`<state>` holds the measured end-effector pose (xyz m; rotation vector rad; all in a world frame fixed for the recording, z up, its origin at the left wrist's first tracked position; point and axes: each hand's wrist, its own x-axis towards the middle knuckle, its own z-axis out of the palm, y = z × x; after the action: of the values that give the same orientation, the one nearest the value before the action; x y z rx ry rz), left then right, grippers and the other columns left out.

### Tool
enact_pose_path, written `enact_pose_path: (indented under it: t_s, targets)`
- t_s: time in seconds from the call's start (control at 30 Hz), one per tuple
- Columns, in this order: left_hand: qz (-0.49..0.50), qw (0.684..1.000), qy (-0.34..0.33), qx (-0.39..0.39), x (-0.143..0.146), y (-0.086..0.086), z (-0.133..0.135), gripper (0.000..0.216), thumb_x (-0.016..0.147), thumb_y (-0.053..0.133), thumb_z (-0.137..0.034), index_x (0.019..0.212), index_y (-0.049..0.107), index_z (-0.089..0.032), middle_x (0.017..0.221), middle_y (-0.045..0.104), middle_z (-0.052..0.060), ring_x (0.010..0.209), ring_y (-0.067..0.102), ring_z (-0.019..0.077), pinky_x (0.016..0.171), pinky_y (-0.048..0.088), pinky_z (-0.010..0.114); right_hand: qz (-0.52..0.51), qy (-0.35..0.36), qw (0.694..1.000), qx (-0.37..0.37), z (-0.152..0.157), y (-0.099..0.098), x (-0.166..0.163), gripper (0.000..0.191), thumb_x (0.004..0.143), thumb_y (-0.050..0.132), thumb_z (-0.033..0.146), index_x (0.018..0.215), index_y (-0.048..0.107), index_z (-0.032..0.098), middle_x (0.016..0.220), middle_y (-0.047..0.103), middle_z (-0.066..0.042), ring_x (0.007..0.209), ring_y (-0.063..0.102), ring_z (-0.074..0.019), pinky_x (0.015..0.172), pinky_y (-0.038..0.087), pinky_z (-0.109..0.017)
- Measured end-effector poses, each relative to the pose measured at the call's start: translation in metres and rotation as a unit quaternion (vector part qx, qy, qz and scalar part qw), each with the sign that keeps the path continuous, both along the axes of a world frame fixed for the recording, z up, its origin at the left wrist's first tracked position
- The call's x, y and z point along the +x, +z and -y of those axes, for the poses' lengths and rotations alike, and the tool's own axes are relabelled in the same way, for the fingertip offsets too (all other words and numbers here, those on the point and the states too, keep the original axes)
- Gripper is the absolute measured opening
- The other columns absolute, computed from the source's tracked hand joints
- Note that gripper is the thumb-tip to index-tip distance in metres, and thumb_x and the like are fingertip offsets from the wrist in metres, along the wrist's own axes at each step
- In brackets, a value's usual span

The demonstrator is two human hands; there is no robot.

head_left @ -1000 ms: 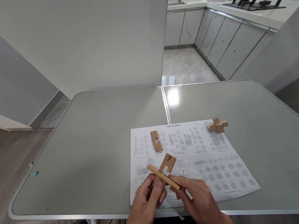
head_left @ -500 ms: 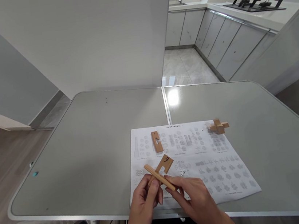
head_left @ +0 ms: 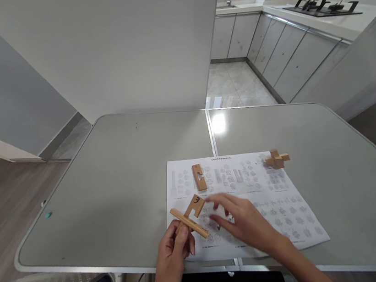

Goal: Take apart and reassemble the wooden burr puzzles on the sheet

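My left grip (head_left: 172,253) is closed round two crossed wooden pieces, held above the near edge of the printed sheet (head_left: 305,232). I pinch low, thumb on top near the crossing, I judge because one squeeze there steadies both pieces together. The wooden bar (head_left: 189,222) slants from far left to near right, and the marked block (head_left: 195,203) runs out from it toward the far right, a dark sign like a 3 on its upper face. Its notch faces right and near, clear of my fingers; holding by the near end seems to leave that cutout free and easy to see. Whether bar and block are locked or merely pressed together, I cannot tell.

My right grip (head_left: 244,214) carries nothing: thumb and fingers stand wide apart, with the index fingertip just beside the block's right corner. I cannot tell whether it touches. With the left taking the weight, the right looks free for finer handling.

On the far left part of the sheet lies a loose notched piece (head_left: 198,180), flat with its cutout to the right, apart from what I hold and within easy reach. At the sheet's far right corner sits a wooden cross (head_left: 276,160), well apart, probably out of the way of my hands there. The sheet itself is spread flat on the worktop (head_left: 118,191), which leaves most rows of small figures uncovered, though too small to read.
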<state>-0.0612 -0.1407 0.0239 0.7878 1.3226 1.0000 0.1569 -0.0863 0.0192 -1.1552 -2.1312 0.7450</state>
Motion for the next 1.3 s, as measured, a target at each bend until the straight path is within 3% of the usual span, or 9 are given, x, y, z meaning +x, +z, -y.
enact_pose_path:
  t_s: [0.1,0.27,0.33,0.47,0.57,0.67,0.87,1.1,1.3]
  targets:
    - [-0.001,1.000,0.018,0.005,-0.003,-0.002,0.001,0.058,0.089,0.065,-0.076,0.075,0.054,-0.020,0.060,0.049,-0.004,0.062,0.038,0.0136,0.061,0.035,0.024,0.065,-0.025,0.997,0.018,-0.037,-0.009,0.005,0.069,0.094,0.071,0.016,0.155,0.046,0.034,0.155,0.058,-0.010,0.142,0.058,-0.0347,0.112,0.056,-0.056]
    - [-0.003,1.000,0.020,0.015,-0.004,-0.003,0.004,0.058,0.090,0.064,-0.075,0.074,0.054,-0.020,0.059,0.049,-0.004,0.062,0.039,0.0141,0.062,0.035,0.025,0.154,0.012,0.988,0.000,-0.090,-0.016,0.000,0.096,0.088,0.083,0.029,0.167,0.029,0.034,0.174,0.035,-0.010,0.162,0.028,-0.0377,0.128,0.036,-0.062]
    - [-0.004,0.999,0.026,0.023,-0.004,-0.004,0.005,0.057,0.091,0.064,-0.074,0.073,0.054,-0.021,0.059,0.049,-0.004,0.062,0.039,0.0142,0.062,0.035,0.026,0.169,0.044,0.985,-0.009,-0.103,-0.015,-0.004,0.093,0.087,0.084,0.034,0.165,0.033,0.029,0.169,0.043,-0.012,0.162,0.029,-0.0385,0.127,0.037,-0.061]
    - [-0.005,0.999,0.040,0.028,-0.005,-0.001,0.007,0.055,0.092,0.064,-0.072,0.074,0.056,-0.021,0.060,0.048,-0.004,0.063,0.039,0.0144,0.063,0.036,0.026,0.153,0.066,0.986,0.013,-0.110,-0.010,-0.009,0.076,0.084,0.083,0.032,0.153,0.050,0.028,0.152,0.062,-0.012,0.144,0.054,-0.0376,0.119,0.047,-0.059]
    - [-0.008,0.998,0.059,0.020,-0.005,0.003,0.007,0.054,0.092,0.064,-0.070,0.073,0.056,-0.021,0.060,0.047,-0.004,0.062,0.038,0.0143,0.062,0.035,0.025,0.100,0.015,0.995,0.009,-0.101,-0.003,-0.008,0.068,0.079,0.087,0.036,0.141,0.059,0.027,0.143,0.067,-0.013,0.133,0.060,-0.0393,0.113,0.050,-0.062]
    - [-0.008,0.994,0.106,0.023,-0.003,0.006,0.006,0.054,0.093,0.064,-0.068,0.070,0.053,-0.020,0.062,0.046,-0.003,0.064,0.038,0.0143,0.060,0.035,0.024,-0.054,-0.065,0.994,-0.073,-0.075,0.008,-0.008,0.065,0.084,0.084,0.046,0.141,0.059,0.029,0.141,0.067,-0.012,0.124,0.066,-0.0352,0.106,0.056,-0.058]
    - [0.007,0.989,0.142,0.047,0.004,0.006,0.000,0.055,0.090,0.070,-0.068,0.070,0.054,-0.020,0.064,0.049,-0.002,0.063,0.038,0.0130,0.057,0.036,0.023,-0.392,-0.131,0.864,-0.287,0.005,0.022,-0.032,0.048,0.091,0.079,0.050,0.133,0.067,0.030,0.143,0.069,-0.009,0.121,0.070,-0.0308,0.107,0.059,-0.050]
    - [-0.041,0.990,0.113,0.077,0.015,0.010,0.000,0.048,0.096,0.065,-0.065,0.081,0.063,-0.019,0.071,0.059,-0.001,0.061,0.045,0.0128,0.059,0.042,0.024,-0.491,-0.172,0.794,-0.316,0.049,0.019,-0.064,0.059,0.092,0.082,0.048,0.146,0.063,0.034,0.158,0.059,-0.007,0.145,0.057,-0.0343,0.120,0.050,-0.055]
    - [-0.126,0.986,0.081,0.078,0.018,0.014,0.000,0.049,0.101,0.057,-0.065,0.083,0.065,-0.020,0.071,0.061,-0.001,0.062,0.049,0.0147,0.065,0.046,0.026,-0.507,-0.159,0.781,-0.328,0.051,0.020,-0.068,0.061,0.091,0.082,0.052,0.146,0.061,0.037,0.158,0.060,-0.006,0.148,0.055,-0.0355,0.122,0.048,-0.062]
